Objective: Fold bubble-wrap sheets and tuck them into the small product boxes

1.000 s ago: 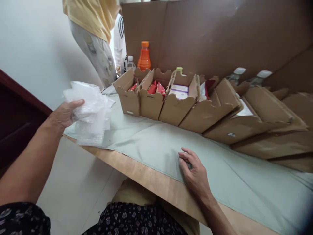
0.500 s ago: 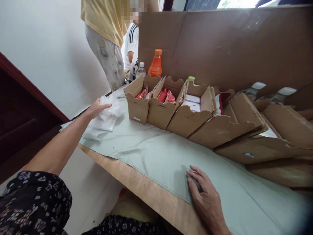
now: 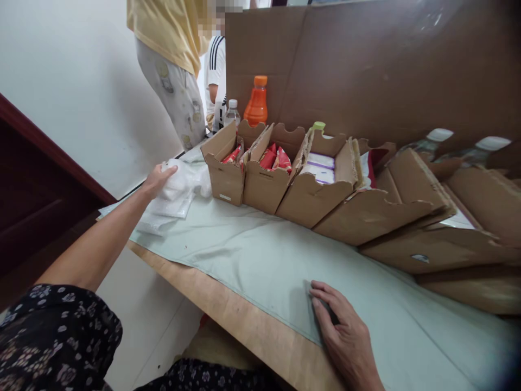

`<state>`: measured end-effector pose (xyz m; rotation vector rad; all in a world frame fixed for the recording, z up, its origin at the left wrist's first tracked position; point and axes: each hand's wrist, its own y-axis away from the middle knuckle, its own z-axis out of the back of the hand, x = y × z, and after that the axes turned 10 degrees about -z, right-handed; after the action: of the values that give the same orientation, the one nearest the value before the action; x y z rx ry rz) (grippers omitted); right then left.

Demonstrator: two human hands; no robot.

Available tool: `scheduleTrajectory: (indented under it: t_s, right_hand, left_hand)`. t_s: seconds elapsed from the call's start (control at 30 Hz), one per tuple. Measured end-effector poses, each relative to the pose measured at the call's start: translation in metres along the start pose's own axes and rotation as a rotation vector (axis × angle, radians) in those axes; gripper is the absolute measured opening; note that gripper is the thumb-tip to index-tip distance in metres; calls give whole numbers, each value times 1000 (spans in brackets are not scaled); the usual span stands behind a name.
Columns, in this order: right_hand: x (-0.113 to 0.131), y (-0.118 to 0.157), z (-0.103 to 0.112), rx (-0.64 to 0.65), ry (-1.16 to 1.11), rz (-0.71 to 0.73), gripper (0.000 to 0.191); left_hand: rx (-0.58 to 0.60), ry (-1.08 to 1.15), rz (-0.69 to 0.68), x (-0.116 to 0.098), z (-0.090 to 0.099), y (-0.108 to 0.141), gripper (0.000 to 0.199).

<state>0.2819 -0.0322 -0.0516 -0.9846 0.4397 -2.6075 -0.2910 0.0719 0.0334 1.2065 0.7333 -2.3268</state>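
Note:
At the far left end of the table, my left hand (image 3: 156,180) grips a crumpled bundle of clear bubble wrap (image 3: 177,196), thumb on top and the other fingers hidden beneath or behind it. Part of the wrap lies flat on the pale green cloth (image 3: 252,260), and one end reaches the side of the nearest cardboard box (image 3: 224,182). My right hand (image 3: 345,331) rests near the table's front edge on the cloth, fingers loosely bent and apart, holding nothing.
A row of cut-open cardboard boxes holds red packets (image 3: 274,158) and white-and-purple packs (image 3: 319,167). Behind stand an orange bottle (image 3: 256,103), clear bottles and a tall cardboard panel (image 3: 345,70). A person in a yellow top (image 3: 166,32) and another in white (image 3: 215,68) are beyond.
The bubble wrap has spread to the right, up against the first box. My left hand has shifted slightly, still gripping it. My right hand stays resting in nearly the same place.

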Motion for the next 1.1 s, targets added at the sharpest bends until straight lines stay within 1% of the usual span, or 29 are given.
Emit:
scheduleTrajectory:
  t_s: [0.1,0.17,0.2,0.27,0.37,0.43,0.5,0.57,0.67,0.73,0.77,0.83,0.93,1.03,1.1]
  right_hand:
    - [0,-1,0,-2,4,23,24]
    - [0,-1,-1,-8,13,43,23]
    - [-1,-1,-1,-14,18,52,23]
    - [-1,-2,-2,-26,28,68,23]
    - [-1,-1,-2,-31,53,93,24]
    - [0,-1,-1,-33,65,106,24]
    - [0,-1,0,-33,71,112,24]
    - [-1,0,0,-37,71,115,24]
    - [-2,0,-1,-35,65,117,23]
    - [-1,0,-2,-30,54,117,23]
    - [-1,-1,-2,-28,48,117,23]
    - [0,-1,-1,-22,40,117,23]
    - [1,-2,-1,-20,40,111,23]
    - [-1,0,-2,-21,34,100,22]
    - [-2,1,-3,-20,28,96,22]
  left_hand:
    - [-130,-97,2,9,15,9,72]
    - [-174,-157,-46,13,20,14,69]
    - [-174,-183,-76,15,19,15,67]
    - [-134,-227,-135,17,14,16,57]
    - [-42,-289,-200,15,-3,10,44]
    - [-4,-330,-225,11,-12,4,47]
    - [9,-369,-236,7,-16,1,57]
    - [3,-405,-240,3,-13,2,64]
    - [-23,-463,-265,1,-2,14,69]
    - [-20,-530,-315,3,3,24,69]
    - [1,-565,-338,5,4,28,67]
    - [66,-611,-356,12,2,33,60]
    - [140,-604,-331,23,-7,33,53]
    - [143,-586,-330,30,-11,28,54]
    - [132,-577,-340,33,-9,26,54]
